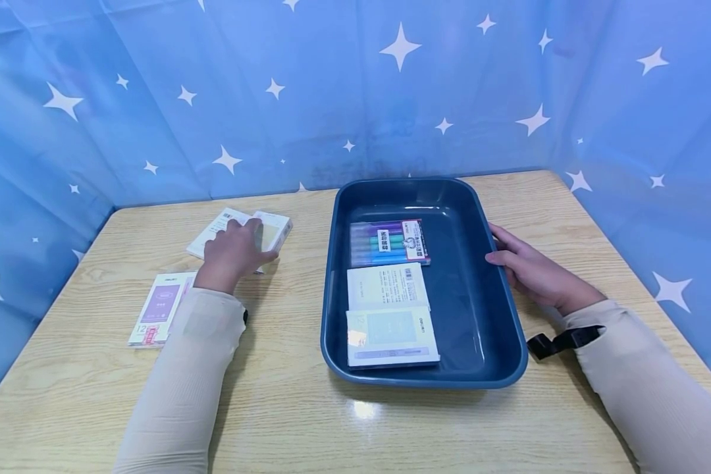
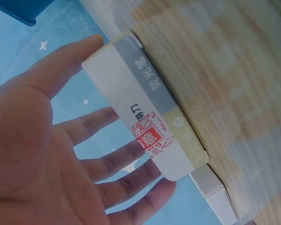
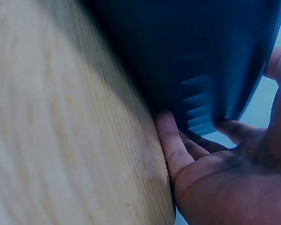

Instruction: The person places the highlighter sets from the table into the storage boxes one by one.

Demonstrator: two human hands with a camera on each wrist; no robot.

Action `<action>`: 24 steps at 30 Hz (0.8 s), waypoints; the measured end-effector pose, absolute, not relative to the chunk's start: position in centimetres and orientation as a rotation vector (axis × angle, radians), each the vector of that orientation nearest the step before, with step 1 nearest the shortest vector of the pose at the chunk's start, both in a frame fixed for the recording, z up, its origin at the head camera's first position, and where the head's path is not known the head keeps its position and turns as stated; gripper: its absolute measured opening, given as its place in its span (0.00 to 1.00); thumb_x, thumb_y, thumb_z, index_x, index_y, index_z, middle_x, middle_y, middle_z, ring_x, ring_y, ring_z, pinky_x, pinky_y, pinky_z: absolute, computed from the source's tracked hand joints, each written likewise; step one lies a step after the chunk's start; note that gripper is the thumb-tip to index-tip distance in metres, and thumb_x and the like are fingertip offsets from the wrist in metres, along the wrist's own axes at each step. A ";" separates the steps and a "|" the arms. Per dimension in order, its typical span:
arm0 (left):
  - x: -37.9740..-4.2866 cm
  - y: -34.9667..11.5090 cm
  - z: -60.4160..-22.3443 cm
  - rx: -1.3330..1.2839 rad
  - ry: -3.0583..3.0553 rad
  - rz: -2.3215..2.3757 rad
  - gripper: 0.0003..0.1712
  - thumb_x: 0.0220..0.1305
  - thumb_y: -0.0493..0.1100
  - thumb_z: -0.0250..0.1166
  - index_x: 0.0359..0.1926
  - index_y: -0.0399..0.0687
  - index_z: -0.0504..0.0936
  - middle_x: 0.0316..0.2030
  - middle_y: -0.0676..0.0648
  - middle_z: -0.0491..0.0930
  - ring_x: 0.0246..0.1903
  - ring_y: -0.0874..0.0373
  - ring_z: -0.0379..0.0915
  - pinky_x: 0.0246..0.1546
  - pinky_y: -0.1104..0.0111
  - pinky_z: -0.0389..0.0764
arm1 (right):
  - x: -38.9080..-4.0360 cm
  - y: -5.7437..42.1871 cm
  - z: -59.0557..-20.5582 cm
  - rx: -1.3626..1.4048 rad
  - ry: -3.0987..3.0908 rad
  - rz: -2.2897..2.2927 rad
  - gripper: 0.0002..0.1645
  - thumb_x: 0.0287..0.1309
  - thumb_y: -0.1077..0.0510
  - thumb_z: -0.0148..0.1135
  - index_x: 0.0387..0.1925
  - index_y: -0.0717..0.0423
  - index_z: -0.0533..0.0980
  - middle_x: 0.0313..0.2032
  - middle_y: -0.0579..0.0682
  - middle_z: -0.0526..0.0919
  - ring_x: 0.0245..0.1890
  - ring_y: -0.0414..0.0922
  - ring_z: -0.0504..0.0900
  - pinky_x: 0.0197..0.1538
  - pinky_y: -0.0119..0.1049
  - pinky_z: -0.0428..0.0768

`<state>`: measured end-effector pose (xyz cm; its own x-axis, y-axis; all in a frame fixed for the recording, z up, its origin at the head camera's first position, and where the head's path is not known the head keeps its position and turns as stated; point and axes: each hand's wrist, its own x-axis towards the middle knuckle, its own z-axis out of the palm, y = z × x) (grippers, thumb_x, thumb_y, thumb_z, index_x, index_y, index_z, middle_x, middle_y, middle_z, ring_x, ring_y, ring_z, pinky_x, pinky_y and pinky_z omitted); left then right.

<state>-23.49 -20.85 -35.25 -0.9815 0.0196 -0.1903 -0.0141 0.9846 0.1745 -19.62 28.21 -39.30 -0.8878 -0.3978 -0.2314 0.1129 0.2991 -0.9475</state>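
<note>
A star-patterned blue curtain (image 1: 308, 118) hangs behind a wood-grained bench (image 1: 284, 408), on which stands a dark blue tray (image 1: 462, 283). The right hand (image 1: 530, 266) grips the tray at its right side, thumb over the rim and fingers against the outer wall. The left hand (image 1: 231, 250), well apart to the left of the tray, holds a yellow-and-grey box (image 1: 269, 234) between thumb and fingers; the box is over the bench, outside the tray.

Placed so far, along the tray's left side, are three packs: nearest the person, a white box with a lilac pen printed on it (image 1: 392, 339); just beyond it, a white box with small print (image 1: 385, 286); and beyond that, a clear pack of coloured pens (image 1: 385, 243).

Not yet placed, besides the held box, are a white pack (image 1: 209, 238) just beside the left hand and a purple-labelled pack (image 1: 161, 306) nearer the person, partly behind the sleeve. Whether another pack lies beside the latter cannot be told. The filling of the tray is therefore judged to be about half complete.
</note>
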 end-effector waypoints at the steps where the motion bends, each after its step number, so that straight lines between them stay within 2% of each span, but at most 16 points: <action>1: -23.5 -20.9 -35.2 0.005 2.935 0.261 0.48 0.63 0.59 0.65 0.76 0.46 0.56 0.64 0.27 0.63 0.60 0.29 0.64 0.56 0.36 0.67 | -19.6 28.2 -39.3 -0.255 2.145 -1.621 0.41 0.78 0.49 0.43 0.80 0.36 0.35 0.74 0.60 0.53 0.51 0.33 0.78 0.52 0.27 0.78; 9: -23.5 -20.7 -35.0 -0.016 2.874 0.245 0.47 0.66 0.62 0.60 0.77 0.47 0.54 0.64 0.25 0.63 0.58 0.26 0.68 0.55 0.36 0.70 | -19.6 28.2 -39.3 -0.256 2.149 -1.621 0.41 0.78 0.49 0.43 0.80 0.37 0.36 0.72 0.58 0.57 0.49 0.34 0.80 0.52 0.28 0.79; 14: -23.6 -20.7 -35.0 -0.032 2.844 0.243 0.48 0.65 0.62 0.61 0.77 0.47 0.52 0.64 0.25 0.63 0.56 0.28 0.70 0.54 0.37 0.71 | -19.6 28.1 -39.3 -0.265 2.152 -1.626 0.40 0.78 0.49 0.43 0.80 0.38 0.36 0.70 0.56 0.60 0.47 0.34 0.81 0.51 0.28 0.79; 19: -23.7 -20.7 -35.2 -0.035 2.836 0.234 0.50 0.65 0.63 0.61 0.78 0.46 0.51 0.65 0.24 0.62 0.55 0.29 0.71 0.55 0.37 0.71 | -19.6 28.1 -39.3 -0.271 2.141 -1.635 0.41 0.78 0.49 0.43 0.80 0.38 0.36 0.72 0.58 0.57 0.51 0.33 0.79 0.52 0.27 0.79; 21: -23.7 -20.7 -35.3 -0.037 2.836 0.240 0.51 0.64 0.64 0.61 0.77 0.46 0.51 0.64 0.24 0.62 0.55 0.29 0.71 0.55 0.37 0.71 | -19.6 28.2 -39.3 -0.266 2.146 -1.628 0.41 0.78 0.49 0.43 0.80 0.38 0.36 0.71 0.55 0.58 0.50 0.32 0.79 0.52 0.27 0.79; 24: -23.7 -20.7 -35.3 -0.036 2.839 0.247 0.51 0.64 0.64 0.61 0.77 0.46 0.51 0.63 0.24 0.63 0.55 0.29 0.71 0.54 0.37 0.71 | -19.6 28.2 -39.3 -0.256 2.160 -1.621 0.40 0.78 0.49 0.43 0.80 0.38 0.37 0.64 0.49 0.67 0.43 0.34 0.80 0.49 0.27 0.79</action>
